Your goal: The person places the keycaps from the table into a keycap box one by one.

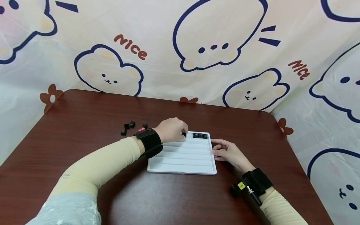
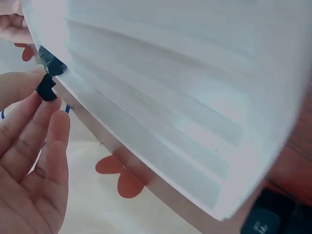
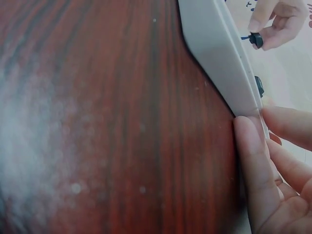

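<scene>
My left hand (image 1: pixel 171 129) reaches over the back edge of a white ridged tray (image 1: pixel 185 159). Its thumb and fingertips pinch a small black keycap (image 2: pixel 46 88), held close over the tray's back row. Three more black keycaps (image 1: pixel 200 135) sit side by side in that row, toward the back right corner. At the tray's right side is my right hand (image 1: pixel 230 154), its thumb (image 3: pixel 249 139) and fingers resting against the rim with relaxed fingers. In the right wrist view the pinched keycap shows beyond the tray's side wall.
Several loose black keycaps (image 1: pixel 126 126) lie on the brown wooden table (image 1: pixel 92 112), left of the tray and near the left wrist. One keycap (image 2: pixel 263 223) shows a pale mark on its top. Behind the table hangs a cartoon-printed cloth (image 1: pixel 157 78).
</scene>
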Action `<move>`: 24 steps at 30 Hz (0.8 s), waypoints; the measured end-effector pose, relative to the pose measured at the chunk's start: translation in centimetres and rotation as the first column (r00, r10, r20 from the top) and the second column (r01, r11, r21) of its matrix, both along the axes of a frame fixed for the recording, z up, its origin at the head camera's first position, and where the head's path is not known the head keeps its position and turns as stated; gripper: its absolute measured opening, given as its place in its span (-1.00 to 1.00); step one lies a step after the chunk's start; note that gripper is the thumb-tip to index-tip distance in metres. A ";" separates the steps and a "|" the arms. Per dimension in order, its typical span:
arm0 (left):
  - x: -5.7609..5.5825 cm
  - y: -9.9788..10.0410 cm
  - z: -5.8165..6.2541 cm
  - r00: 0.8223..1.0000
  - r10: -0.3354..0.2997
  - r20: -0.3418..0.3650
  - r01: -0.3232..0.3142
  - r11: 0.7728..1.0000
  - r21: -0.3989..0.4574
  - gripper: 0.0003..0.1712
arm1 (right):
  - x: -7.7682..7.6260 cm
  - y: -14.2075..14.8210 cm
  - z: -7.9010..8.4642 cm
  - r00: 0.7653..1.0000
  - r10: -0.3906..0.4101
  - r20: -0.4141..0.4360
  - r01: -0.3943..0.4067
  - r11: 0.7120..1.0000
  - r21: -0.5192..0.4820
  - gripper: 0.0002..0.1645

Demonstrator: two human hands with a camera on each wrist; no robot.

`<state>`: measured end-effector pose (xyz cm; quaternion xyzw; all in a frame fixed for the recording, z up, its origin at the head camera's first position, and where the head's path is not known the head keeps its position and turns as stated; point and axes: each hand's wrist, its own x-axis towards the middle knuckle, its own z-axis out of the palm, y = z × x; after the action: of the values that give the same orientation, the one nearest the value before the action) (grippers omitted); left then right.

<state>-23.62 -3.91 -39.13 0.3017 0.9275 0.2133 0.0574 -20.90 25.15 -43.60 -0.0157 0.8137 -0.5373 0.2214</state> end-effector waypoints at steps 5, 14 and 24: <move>-0.1 0.7 0.0 1.000 -0.015 -0.010 0.014 1.000 -0.012 -0.82 | 0.1 -0.2 0.2 1.000 -0.008 0.009 0.008 1.000 0.007 -0.27; -0.8 2.3 -0.4 0.999 0.035 -0.012 -0.036 0.998 -0.058 -0.85 | 0.1 -0.2 0.1 1.000 0.012 -0.001 -0.012 1.000 -0.005 -0.28; -1.1 3.4 -0.4 0.999 0.044 -0.030 -0.047 0.995 -0.093 -0.87 | 0.0 -0.2 0.2 1.000 0.009 0.002 -0.009 1.000 0.009 -0.28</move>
<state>-24.71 -0.52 -39.54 0.2804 0.9437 0.1668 0.0538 -20.85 24.98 -43.41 -0.0176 0.8158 -0.5326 0.2247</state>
